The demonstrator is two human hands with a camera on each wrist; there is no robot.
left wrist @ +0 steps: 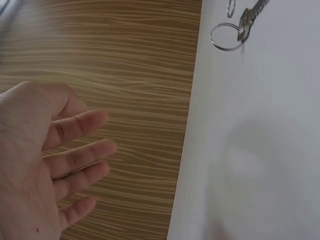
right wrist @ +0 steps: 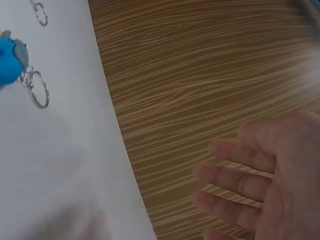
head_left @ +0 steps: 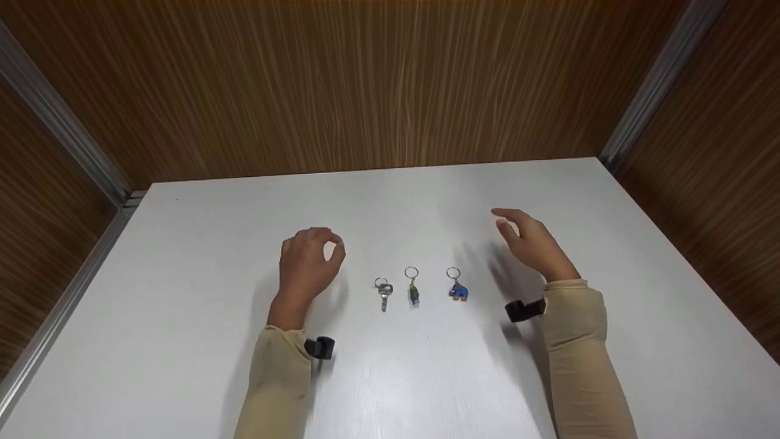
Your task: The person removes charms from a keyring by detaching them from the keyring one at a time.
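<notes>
A: Quick pass, biggest first. White table (head_left: 548,378), wood-grain walls behind. What have I got for hands?

B: I count two. Left hand (head_left: 309,263) hangs above the table left of the row, fingers loosely curled in the head view, holding nothing; the left wrist view shows its fingers (left wrist: 80,152) fairly straight and relaxed. Right hand (head_left: 531,244) floats right of the row, fingers spread and slack, also holding nothing.

A: Items?

B: Three in one row between the hands, apart from each other, flat on the table. One silver key (head_left: 383,294) on a ring, nearest the left hand. One dark keychain (head_left: 414,291) in the middle. One blue charm keychain (head_left: 458,291), nearest the right hand. Three split rings, one each.

A: Neither hand touching anything?

B: None that I see; both are clear of the row.

A: If I were driving a pick here?

B: My judgement: come straight down on one ring, pinch with thumb and forefinger, keep the other fingers tucked so the neighbours don't get swept. The rings lie flat, so slide a fingertip under the edge first.
</notes>
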